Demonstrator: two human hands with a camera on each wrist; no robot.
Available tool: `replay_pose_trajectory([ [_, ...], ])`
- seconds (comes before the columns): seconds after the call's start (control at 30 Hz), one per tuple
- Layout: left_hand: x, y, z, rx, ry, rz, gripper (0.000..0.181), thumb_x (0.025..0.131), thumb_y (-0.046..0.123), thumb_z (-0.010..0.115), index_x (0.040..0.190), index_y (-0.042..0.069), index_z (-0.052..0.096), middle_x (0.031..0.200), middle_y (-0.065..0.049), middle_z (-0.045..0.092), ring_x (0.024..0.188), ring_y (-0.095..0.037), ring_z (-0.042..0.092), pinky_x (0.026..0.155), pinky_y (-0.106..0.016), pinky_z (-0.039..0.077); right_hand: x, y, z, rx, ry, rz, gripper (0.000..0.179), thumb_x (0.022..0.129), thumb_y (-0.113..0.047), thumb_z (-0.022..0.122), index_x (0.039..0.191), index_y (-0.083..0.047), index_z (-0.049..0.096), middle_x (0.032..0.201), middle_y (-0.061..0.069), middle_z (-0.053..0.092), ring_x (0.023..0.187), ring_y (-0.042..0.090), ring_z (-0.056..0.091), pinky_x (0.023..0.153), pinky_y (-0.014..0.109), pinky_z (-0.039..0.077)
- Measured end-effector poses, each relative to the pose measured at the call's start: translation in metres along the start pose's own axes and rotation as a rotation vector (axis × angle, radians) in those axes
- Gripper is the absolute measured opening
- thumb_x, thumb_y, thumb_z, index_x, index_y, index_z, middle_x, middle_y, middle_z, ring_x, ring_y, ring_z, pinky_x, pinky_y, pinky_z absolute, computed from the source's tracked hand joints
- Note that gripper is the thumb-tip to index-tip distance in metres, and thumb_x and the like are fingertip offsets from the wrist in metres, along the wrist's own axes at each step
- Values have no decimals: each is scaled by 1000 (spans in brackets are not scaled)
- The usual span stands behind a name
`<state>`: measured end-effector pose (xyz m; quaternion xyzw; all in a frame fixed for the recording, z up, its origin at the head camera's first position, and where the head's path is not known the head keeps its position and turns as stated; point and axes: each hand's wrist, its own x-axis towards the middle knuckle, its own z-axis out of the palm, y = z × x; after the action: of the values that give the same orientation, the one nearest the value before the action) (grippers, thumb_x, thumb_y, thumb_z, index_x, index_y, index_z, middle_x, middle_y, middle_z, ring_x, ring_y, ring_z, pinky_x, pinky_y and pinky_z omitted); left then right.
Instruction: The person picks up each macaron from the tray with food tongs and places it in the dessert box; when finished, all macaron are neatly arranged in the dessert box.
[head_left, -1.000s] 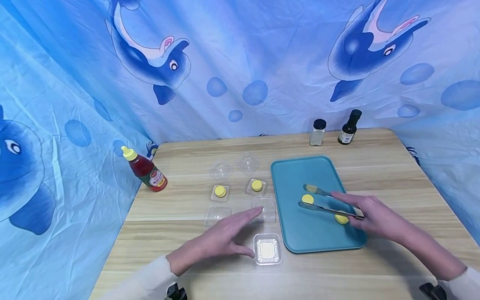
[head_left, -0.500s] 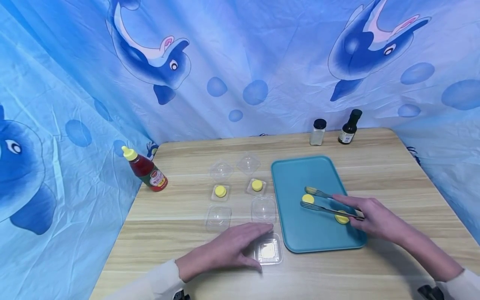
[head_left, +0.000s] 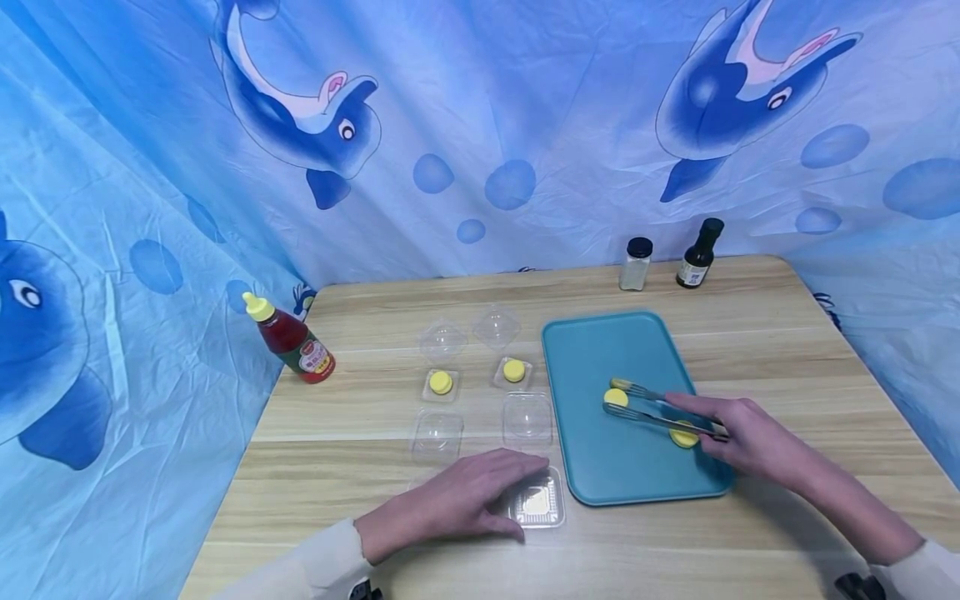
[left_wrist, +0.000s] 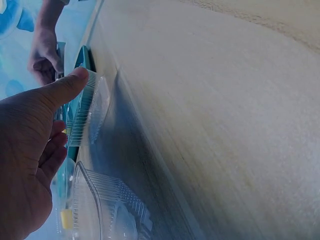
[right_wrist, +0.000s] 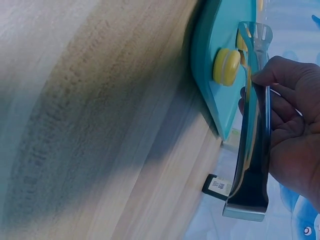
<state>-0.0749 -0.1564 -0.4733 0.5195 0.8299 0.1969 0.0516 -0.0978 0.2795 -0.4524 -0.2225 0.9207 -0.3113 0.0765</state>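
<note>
With its thumb and index finger at two sides, my left hand [head_left: 465,496] holds the base of an open clear plastic clamshell box [head_left: 536,500]; its lid [head_left: 527,418] lies just beyond. My right hand [head_left: 750,433] grips metal tongs [right_wrist: 254,145] over the teal tray [head_left: 600,475]. The tong arms are spread, their tips on either side of a yellow macaron [head_left: 616,398]. A second yellow macaron [right_wrist: 226,66] lies on the tray under the lower tong arm. Thumb and curled fingers [left_wrist: 55,150] show beside the ribbed box wall in the left wrist view.
Two open clear boxes with yellow macarons [head_left: 440,382] [head_left: 513,370] stand farther back. Another clear lid [head_left: 438,436] lies near the left hand. A red sauce bottle [head_left: 300,350] is at the left edge. A black-capped jar [head_left: 635,267] and a dark bottle [head_left: 697,257] stand behind the tray.
My left hand has come down toward me onto the clear box and now stays there. The tong tips have drawn slightly closer together around the macaron.
</note>
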Motion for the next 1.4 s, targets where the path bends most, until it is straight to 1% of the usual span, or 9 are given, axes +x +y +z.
replay_pose_trajectory([
  [0.37, 0, 0, 0, -25, -15, -22, 93, 88, 51, 83, 161, 12, 41, 160, 2, 51, 144, -13, 49, 122, -32, 39, 0, 4, 0, -31, 16, -11, 65, 84, 11, 80, 146, -4, 64, 141, 24, 65, 109, 25, 65, 73, 29, 54],
  [0.57, 1, -3, 1, -109, -11, -74, 95, 83, 51, 87, 160, 16, 44, 155, 4, 56, 141, -11, 52, 121, -32, 41, 0, 2, -1, 17, 12, -27, 66, 84, 12, 79, 146, -5, 64, 141, 25, 65, 100, 24, 63, 67, 24, 50],
  [0.7, 1, -7, 2, -150, 2, -94, 94, 80, 48, 90, 158, 18, 47, 153, 5, 57, 142, -10, 52, 121, -32, 41, 1, -4, -2, 38, 4, -51, 67, 84, 13, 78, 147, -9, 65, 142, 20, 66, 97, 21, 62, 61, 23, 50],
  [0.77, 1, -8, 3, -155, 9, -93, 93, 80, 48, 90, 157, 18, 48, 153, 5, 57, 142, -11, 52, 121, -33, 41, 2, -10, -3, 53, -15, -68, 68, 85, 13, 78, 147, -11, 65, 143, 17, 66, 97, 21, 63, 57, 22, 50],
  [0.9, 2, -9, 4, -151, 20, -82, 91, 82, 45, 91, 157, 17, 48, 153, 4, 57, 142, -12, 52, 121, -33, 41, 2, -23, -6, 80, -88, -114, 71, 86, 10, 78, 151, -15, 62, 146, 14, 64, 102, 17, 63, 60, 22, 52],
  [1.03, 2, -8, 3, -163, 21, -88, 90, 83, 40, 92, 157, 16, 48, 153, 3, 58, 141, -12, 52, 121, -33, 40, 2, -36, -8, 94, -161, -170, 74, 87, 8, 79, 153, -18, 60, 149, 8, 63, 125, 14, 63, 79, 27, 61],
  [1.13, 2, -7, 3, -168, 24, -93, 89, 82, 39, 93, 156, 15, 49, 152, 3, 58, 140, -12, 53, 121, -32, 41, 2, -46, -7, 102, -204, -221, 75, 87, 8, 79, 153, -20, 60, 149, 3, 63, 135, 17, 58, 95, 27, 60],
  [1.27, 2, -7, 4, -168, 26, -96, 89, 82, 38, 93, 156, 15, 48, 152, 3, 58, 140, -13, 53, 121, -33, 41, 2, -56, -4, 125, -264, -273, 73, 87, 8, 78, 152, -20, 60, 149, 1, 63, 135, 15, 58, 98, 22, 56],
  [1.4, 2, -8, 5, -169, 26, -96, 89, 83, 39, 92, 157, 16, 48, 153, 3, 57, 141, -13, 53, 121, -33, 41, 4, -63, 2, 124, -297, -333, 72, 86, 9, 77, 151, -16, 61, 149, 2, 63, 135, 17, 59, 95, 26, 58],
])
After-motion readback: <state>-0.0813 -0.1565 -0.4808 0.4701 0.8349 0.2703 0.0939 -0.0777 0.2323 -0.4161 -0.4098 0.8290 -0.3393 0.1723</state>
